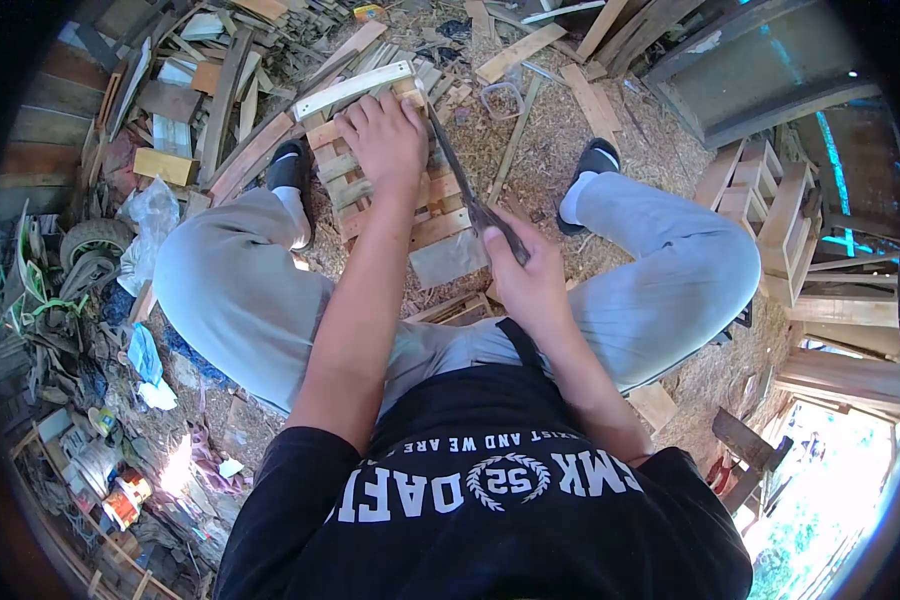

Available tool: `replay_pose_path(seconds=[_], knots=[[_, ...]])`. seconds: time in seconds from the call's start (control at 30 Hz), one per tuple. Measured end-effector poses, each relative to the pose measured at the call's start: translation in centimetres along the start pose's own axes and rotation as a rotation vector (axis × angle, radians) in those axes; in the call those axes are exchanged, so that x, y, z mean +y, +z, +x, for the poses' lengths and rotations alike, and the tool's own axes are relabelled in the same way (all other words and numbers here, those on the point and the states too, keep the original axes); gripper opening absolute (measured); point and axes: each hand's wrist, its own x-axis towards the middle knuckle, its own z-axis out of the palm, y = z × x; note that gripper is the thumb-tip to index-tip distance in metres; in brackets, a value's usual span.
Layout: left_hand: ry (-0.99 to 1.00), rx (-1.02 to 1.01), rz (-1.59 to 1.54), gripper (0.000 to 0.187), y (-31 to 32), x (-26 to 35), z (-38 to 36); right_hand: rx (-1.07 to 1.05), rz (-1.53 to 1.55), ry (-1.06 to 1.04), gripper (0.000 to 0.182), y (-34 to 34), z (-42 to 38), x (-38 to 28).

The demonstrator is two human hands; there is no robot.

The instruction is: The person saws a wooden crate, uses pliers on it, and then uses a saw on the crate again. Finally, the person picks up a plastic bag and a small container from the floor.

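Note:
My left hand (382, 145) rests on slatted wood, its fingers curled against a pale wooden piece (355, 90) with dark spots near its ends. Under and below that hand are rows of short wooden slats (350, 195), laid side by side between my feet. My right hand (530, 268) is closed around the handle of a long, narrow, dark blade-like tool (457, 168). The tool slants up and left, its far end close to the right end of the pale piece. A lighter board (448, 260) lies just below the slats.
Scrap boards (225, 100) are heaped at the upper left. A clear plastic container (501, 101) sits on the shaving-covered ground ahead. Wooden frames (770, 205) stand at the right. A plastic bag (150, 230) and a wheel (95, 240) lie at the left.

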Motion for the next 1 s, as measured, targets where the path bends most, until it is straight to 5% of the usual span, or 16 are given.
replay_pose_path(seconds=[0.37, 0.47, 0.53, 0.87, 0.93, 1.0], knots=[[0.023, 0.048, 0.028, 0.035, 0.7, -0.1, -0.3, -0.02, -0.009, -0.032, 0.044, -0.4, -0.7, 0.2], [0.02, 0.032, 0.005, 0.035, 0.9, -0.6, -0.2, -0.078, 0.062, 0.225, 0.044, 0.0, 0.7, -0.3], [0.013, 0.024, 0.024, 0.035, 0.4, -0.4, -0.2, -0.007, 0.016, -0.136, 0.043, -0.1, -1.0, 0.8], [0.01, 0.013, -0.009, 0.035, -0.2, -0.1, -0.2, -0.015, -0.041, 0.0, 0.042, -0.1, -0.3, 1.0], [0.016, 0.005, -0.005, 0.035, 0.2, -0.2, -0.3, 0.039, -0.029, -0.245, 0.043, -0.3, -2.2, 3.5], [0.034, 0.067, 0.05, 0.034, 0.7, -0.1, -0.4, 0.045, 0.002, -0.216, 0.044, -0.5, -2.5, 3.5]])
